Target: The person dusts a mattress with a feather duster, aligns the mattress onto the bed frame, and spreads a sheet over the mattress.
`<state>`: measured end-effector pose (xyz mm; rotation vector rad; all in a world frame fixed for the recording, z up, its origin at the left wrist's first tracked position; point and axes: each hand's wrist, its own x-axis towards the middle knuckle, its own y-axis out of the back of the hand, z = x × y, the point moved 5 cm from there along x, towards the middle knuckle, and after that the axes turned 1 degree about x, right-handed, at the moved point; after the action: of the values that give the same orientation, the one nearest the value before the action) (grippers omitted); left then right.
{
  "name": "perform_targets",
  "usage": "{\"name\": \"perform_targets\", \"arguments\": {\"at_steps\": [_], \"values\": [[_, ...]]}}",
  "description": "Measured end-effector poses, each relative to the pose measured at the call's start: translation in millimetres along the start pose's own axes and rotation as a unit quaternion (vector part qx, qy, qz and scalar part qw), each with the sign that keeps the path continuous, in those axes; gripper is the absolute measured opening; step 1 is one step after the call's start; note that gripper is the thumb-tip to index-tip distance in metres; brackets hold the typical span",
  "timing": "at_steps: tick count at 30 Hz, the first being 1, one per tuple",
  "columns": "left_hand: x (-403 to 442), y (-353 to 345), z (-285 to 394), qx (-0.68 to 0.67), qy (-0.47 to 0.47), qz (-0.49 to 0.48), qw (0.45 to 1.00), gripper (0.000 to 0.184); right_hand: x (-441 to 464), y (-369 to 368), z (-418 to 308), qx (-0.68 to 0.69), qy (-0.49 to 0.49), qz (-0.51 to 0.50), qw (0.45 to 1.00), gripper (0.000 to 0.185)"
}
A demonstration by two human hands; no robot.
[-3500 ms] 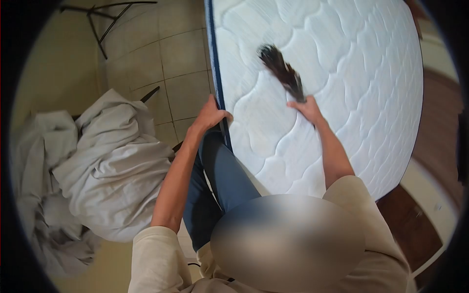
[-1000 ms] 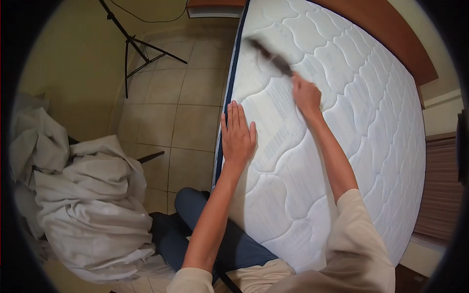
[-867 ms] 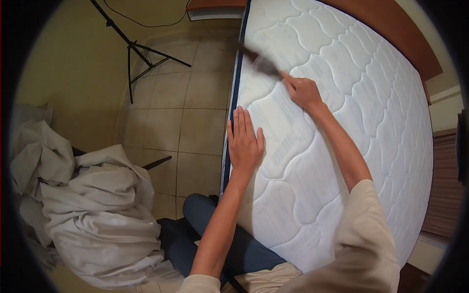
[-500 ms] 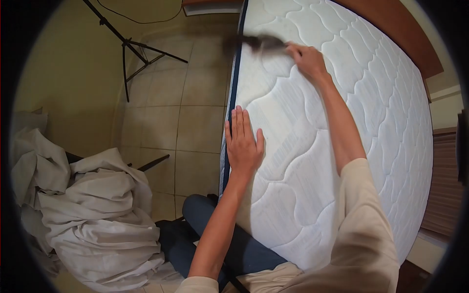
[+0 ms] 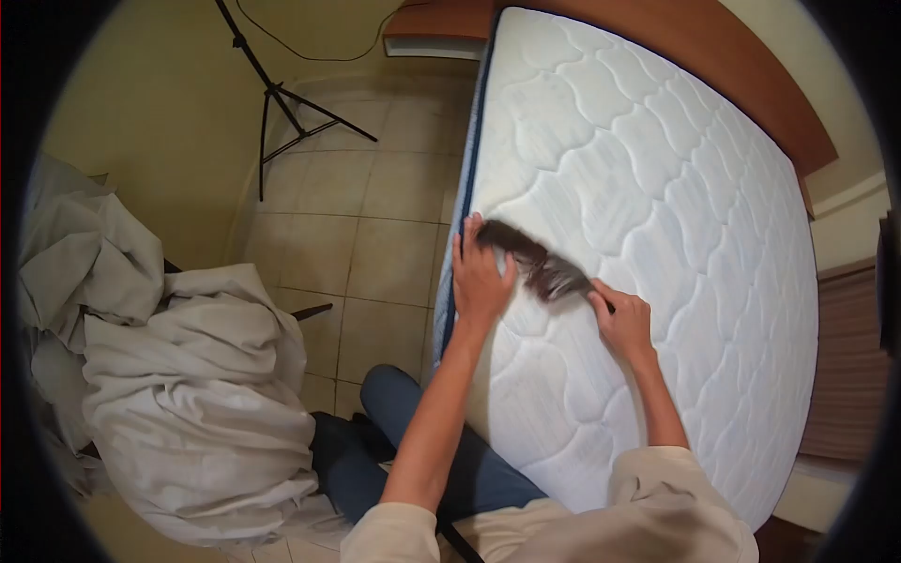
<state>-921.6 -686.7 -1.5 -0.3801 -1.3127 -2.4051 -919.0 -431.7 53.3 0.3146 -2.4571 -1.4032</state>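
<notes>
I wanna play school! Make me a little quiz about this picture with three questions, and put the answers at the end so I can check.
1. Pick one: which hand grips the feather duster? A) left B) right C) neither
2. Fill in "edge" or "middle": the left hand is at the ____ of the mattress.
3. True or false: the black tripod stands on top of the mattress.

Key:
1. B. The right hand grips it.
2. Edge.
3. False. It stands on the tiled floor.
</notes>
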Motion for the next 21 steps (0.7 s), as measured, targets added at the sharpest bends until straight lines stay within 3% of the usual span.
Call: {"name": "perform_targets", "arguments": {"at_steps": [2,5,7,10,12,13,16,17,19,20,21], "values": [[-2,6,1,-0.022,-0.007,-0.006,1.000,0.060,-41,21,19,-0.045,-0.182,0.138,0.972,0.033],[-37,19,9,-0.013,-0.020,-0.024,0.999,0.058,-92,12,2,0.000,-0.215,0.070,0.974,0.032],[-57,37,12,0.001,-0.018,-0.039,0.999,0.058,-120,6,-39,0.043,-0.068,-0.070,0.994,0.033],[-109,52,10,-0.016,-0.013,-0.037,0.999,0.058,-140,-4,-35,0.040,-0.120,-0.028,0.992,0.035],[-149,68,13,-0.030,0.025,-0.071,0.997,0.057,-157,-12,-10,0.087,-0.233,0.143,0.958,0.036],[-160,75,16,-0.023,0.018,-0.069,0.997,0.057,-161,-10,-23,0.096,-0.232,0.148,0.957,0.036],[-175,75,11,-0.069,0.052,-0.097,0.992,0.062,-162,-8,-85,0.111,-0.057,-0.164,0.979,0.035],[-180,74,5,-0.097,0.011,-0.092,0.991,0.067,-166,-11,-83,0.116,-0.062,-0.162,0.978,0.035],[-174,83,11,-0.111,0.096,-0.081,0.986,0.068,-163,-9,-60,0.115,-0.150,0.006,0.982,0.036],[-177,84,11,-0.109,0.094,-0.081,0.986,0.068,-163,-11,-51,0.098,-0.186,0.114,0.971,0.035],[-177,82,7,-0.114,0.102,-0.083,0.985,0.068,-161,-13,-54,0.101,-0.184,0.118,0.970,0.035]]}}
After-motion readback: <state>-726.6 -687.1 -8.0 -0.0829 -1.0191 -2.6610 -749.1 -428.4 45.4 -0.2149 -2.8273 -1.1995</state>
